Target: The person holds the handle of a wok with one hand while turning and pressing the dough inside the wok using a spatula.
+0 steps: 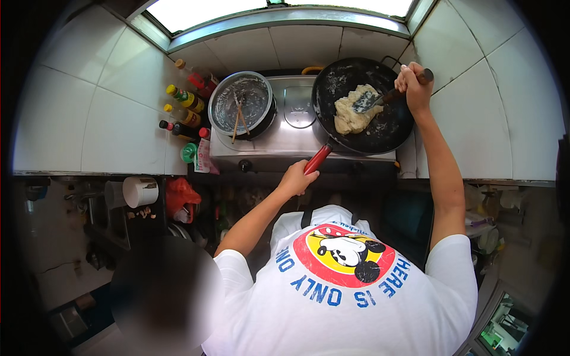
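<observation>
My left hand (296, 179) is closed around the red handle (319, 159) of a black wok (392, 133) on the right side of the stove. In my right hand (413, 84), over the wok's right rim, is the brown handle of a spatula (392, 96). Its blade presses into a lump of pale, sticky dough (349, 116) in the middle of the wok. White, floury residue clings to the wok around the dough. On the left burner stands a metal bowl (215, 113), coated inside with whitish residue, with a pair of wooden chopsticks (241, 116) leaning in it.
Several sauce bottles (189, 99) line the wall left of the steel stove (291, 140). A green-lidded container (189, 152) stands by the stove's front left corner. Farther left are a red plastic bag (181, 198), a white tub (140, 192) and eggshells (144, 212). Tiled walls (463, 120) enclose the stove.
</observation>
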{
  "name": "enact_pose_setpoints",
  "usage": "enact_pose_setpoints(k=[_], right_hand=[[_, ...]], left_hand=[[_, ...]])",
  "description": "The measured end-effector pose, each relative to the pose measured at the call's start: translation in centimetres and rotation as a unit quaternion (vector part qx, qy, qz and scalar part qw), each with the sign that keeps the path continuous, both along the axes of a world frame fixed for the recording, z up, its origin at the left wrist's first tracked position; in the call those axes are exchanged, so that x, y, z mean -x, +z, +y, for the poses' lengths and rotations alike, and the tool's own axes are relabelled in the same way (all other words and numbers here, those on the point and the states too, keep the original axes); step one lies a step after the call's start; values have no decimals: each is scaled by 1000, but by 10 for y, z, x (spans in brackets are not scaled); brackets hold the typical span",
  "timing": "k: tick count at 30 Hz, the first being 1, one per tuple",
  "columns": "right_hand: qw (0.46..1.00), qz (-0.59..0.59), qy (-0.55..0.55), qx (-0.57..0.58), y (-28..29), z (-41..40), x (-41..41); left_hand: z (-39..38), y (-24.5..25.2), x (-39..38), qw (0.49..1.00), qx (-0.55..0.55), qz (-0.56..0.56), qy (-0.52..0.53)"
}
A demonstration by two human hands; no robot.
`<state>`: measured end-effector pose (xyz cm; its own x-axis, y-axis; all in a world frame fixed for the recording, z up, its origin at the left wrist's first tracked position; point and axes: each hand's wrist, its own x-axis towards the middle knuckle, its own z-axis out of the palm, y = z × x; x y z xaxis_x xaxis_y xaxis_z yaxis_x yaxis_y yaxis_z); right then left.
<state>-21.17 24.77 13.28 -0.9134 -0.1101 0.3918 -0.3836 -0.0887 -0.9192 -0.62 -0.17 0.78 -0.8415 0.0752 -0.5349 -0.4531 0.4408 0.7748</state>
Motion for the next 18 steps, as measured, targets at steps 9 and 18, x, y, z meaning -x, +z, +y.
enact_pose_setpoints(k=[9, 18], right_hand=[[992, 36, -99, 68, 39, 4, -17], [988, 101, -79, 89, 56, 22, -62]], left_hand=[[1, 3, 1, 1000, -1, -5, 0], [0, 2, 0, 1000, -11, -19, 1]])
